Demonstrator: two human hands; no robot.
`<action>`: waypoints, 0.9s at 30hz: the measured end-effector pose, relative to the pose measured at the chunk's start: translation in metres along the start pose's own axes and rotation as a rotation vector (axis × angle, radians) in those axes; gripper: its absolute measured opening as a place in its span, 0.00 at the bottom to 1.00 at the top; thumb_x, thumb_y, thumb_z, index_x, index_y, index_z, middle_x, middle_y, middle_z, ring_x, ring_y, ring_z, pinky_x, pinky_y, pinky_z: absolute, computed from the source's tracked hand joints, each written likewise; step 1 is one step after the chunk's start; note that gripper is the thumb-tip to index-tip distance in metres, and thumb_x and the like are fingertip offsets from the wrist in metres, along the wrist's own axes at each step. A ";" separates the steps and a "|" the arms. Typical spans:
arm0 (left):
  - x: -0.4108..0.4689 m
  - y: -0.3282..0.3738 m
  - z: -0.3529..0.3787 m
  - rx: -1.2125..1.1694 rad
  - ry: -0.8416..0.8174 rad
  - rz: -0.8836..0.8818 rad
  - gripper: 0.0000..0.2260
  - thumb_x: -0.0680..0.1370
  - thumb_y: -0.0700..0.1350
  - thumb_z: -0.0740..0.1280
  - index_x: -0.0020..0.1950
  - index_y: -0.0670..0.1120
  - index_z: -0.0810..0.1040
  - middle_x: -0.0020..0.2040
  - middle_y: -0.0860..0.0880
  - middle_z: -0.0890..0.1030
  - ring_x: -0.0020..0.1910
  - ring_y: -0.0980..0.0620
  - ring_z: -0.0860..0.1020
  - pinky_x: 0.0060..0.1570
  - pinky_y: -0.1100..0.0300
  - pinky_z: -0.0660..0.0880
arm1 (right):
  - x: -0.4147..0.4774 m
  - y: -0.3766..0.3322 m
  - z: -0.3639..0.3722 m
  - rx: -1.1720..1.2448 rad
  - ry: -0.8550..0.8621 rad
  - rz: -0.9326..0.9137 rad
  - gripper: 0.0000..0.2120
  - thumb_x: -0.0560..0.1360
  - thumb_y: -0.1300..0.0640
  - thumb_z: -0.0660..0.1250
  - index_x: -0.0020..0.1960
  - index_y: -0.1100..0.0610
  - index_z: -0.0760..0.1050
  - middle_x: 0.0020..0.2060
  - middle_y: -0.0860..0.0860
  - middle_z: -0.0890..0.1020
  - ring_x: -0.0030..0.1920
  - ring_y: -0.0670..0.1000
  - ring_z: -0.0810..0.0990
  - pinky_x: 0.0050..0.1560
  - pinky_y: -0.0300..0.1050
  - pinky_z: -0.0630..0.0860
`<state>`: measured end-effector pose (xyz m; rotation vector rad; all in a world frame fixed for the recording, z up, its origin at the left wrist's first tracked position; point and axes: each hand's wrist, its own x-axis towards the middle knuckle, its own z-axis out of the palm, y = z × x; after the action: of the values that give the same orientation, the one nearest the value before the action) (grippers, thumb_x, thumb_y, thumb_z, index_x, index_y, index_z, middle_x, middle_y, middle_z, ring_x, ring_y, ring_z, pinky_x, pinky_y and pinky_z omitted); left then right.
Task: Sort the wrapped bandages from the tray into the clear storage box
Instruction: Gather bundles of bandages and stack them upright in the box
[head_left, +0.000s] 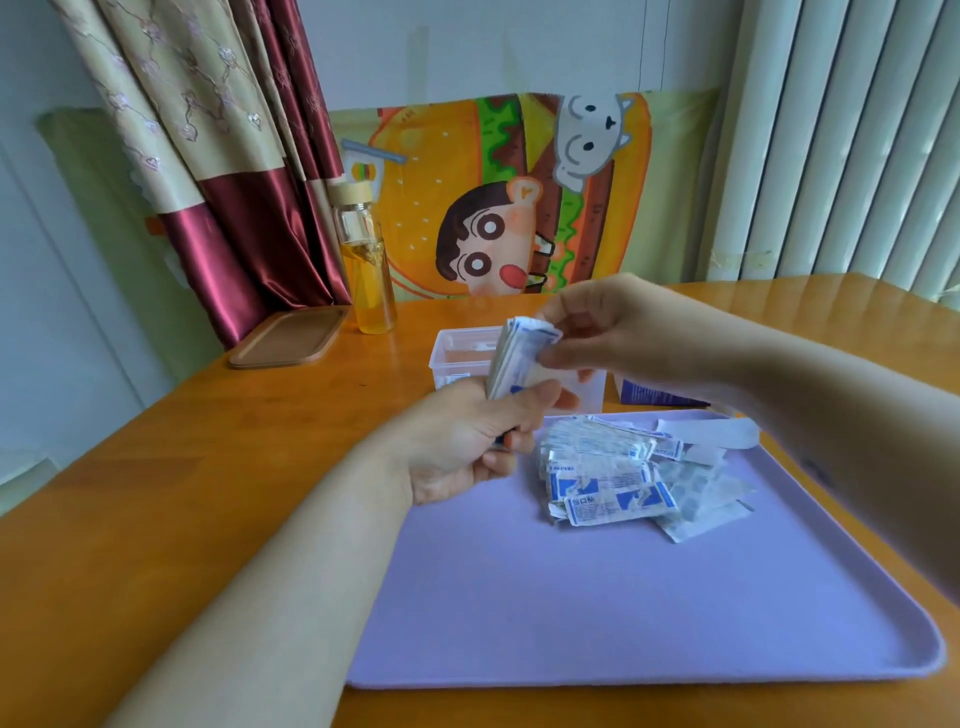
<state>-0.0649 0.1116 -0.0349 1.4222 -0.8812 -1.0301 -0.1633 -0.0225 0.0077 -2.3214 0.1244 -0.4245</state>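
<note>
My left hand (462, 447) grips the lower end of an upright stack of blue-and-white wrapped bandages (511, 358), held in front of the clear storage box (457, 353). My right hand (597, 327) pinches the top of the same stack between thumb and fingers. A loose pile of wrapped bandages (618, 480) lies on the far part of the lilac tray (623, 613), right of my left hand. The stack and my hands hide much of the box, so its contents cannot be made out.
A glass bottle of yellow liquid (366, 270) and a wooden lid (291, 338) stand at the table's far left. A purple-and-white packet (654, 395) lies behind the tray, right of the box. A cartoon cloth and curtains hang behind the wooden table (208, 467).
</note>
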 end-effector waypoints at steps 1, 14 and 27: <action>0.005 0.006 -0.004 0.025 0.000 0.015 0.09 0.75 0.47 0.64 0.50 0.43 0.76 0.26 0.57 0.76 0.28 0.59 0.62 0.24 0.71 0.56 | 0.009 0.002 0.000 0.070 0.009 0.018 0.04 0.74 0.64 0.68 0.42 0.55 0.78 0.34 0.53 0.81 0.33 0.48 0.76 0.38 0.41 0.73; 0.084 0.048 -0.068 0.160 0.103 0.107 0.10 0.73 0.36 0.70 0.53 0.42 0.77 0.41 0.44 0.71 0.24 0.60 0.66 0.22 0.71 0.61 | 0.107 0.018 -0.002 0.527 0.013 0.143 0.09 0.72 0.70 0.66 0.53 0.67 0.77 0.45 0.59 0.83 0.42 0.51 0.83 0.45 0.40 0.81; 0.152 0.027 -0.109 1.237 0.082 0.000 0.09 0.78 0.41 0.65 0.55 0.49 0.81 0.42 0.52 0.83 0.37 0.55 0.79 0.44 0.59 0.78 | 0.163 0.111 -0.003 -0.118 -0.227 0.784 0.04 0.74 0.70 0.66 0.42 0.64 0.73 0.32 0.56 0.77 0.30 0.49 0.75 0.26 0.35 0.76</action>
<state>0.0908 0.0041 -0.0244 2.4252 -1.5669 -0.3382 -0.0065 -0.1376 -0.0255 -2.1973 0.9223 0.2455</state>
